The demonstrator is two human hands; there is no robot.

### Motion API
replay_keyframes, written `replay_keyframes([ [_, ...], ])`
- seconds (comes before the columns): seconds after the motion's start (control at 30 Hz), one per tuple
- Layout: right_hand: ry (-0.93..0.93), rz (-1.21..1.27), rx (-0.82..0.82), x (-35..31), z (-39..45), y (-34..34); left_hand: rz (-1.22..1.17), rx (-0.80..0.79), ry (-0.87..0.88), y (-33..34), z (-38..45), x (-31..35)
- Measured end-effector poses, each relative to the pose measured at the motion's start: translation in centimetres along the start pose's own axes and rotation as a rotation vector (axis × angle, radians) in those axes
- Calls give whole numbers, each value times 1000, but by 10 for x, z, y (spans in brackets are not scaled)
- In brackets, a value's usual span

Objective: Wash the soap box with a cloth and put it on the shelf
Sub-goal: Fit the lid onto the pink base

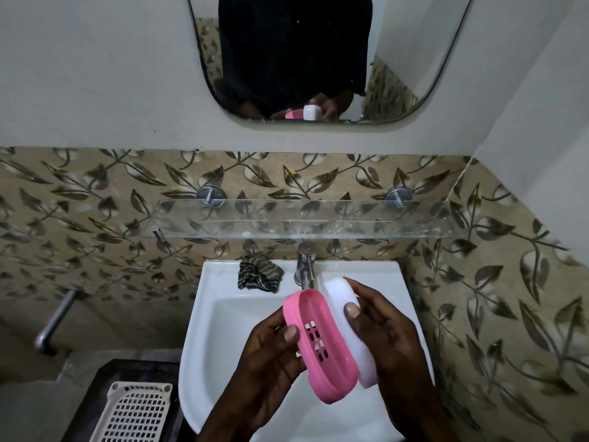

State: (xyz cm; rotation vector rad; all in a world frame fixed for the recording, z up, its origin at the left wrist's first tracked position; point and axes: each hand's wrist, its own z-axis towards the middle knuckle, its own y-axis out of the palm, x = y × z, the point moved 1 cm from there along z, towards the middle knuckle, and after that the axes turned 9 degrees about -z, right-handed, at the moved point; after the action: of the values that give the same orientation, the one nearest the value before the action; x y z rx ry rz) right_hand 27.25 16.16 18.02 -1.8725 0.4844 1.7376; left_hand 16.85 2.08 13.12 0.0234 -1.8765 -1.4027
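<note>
Lower centre, over the sink (223, 314) — left hand (271, 355) grips pink tray (322, 342), right hand (382, 333) grips white lid (344, 301). Cloth (259, 275) on sink rim, left of tap (306, 266).

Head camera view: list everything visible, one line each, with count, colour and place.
Pink slotted plastic soap box tray: one, pink, over the basin, held by the left hand.
White plastic soap box part: one, white, behind the pink tray, held by the right hand.
Striped crumpled cloth: one, dark green and grey, on the basin's back rim.
White ceramic basin: one, white, centre.
Chrome tap: one, silver, behind the basin.
Clear glass shelf: one, transparent, above the tap.
Wall mirror: one, top.
Cream perforated plastic basket: one, bottom left.
Metal wall pipe: one, silver, left.
Left hand: one, gripping.
Right hand: one, gripping.
</note>
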Motion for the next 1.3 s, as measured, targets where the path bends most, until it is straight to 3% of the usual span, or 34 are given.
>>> replay_keyframes([
  [0.2,65,69,-87,-4,4,-7,-72,-18,-7,1,0,1],
  [0.9,-89,-326,8,-9,0,12,-4,18,13,6,8,-1],
  [1.07,-75,-361,-116,-12,9,3,110,10,16,3,10,3],
  [1.2,-112,-324,-193,-21,17,-20,198,-19,120,7,20,18],
  [1.3,-178,-455,-266,-32,29,-34,156,9,205,8,33,37],
])
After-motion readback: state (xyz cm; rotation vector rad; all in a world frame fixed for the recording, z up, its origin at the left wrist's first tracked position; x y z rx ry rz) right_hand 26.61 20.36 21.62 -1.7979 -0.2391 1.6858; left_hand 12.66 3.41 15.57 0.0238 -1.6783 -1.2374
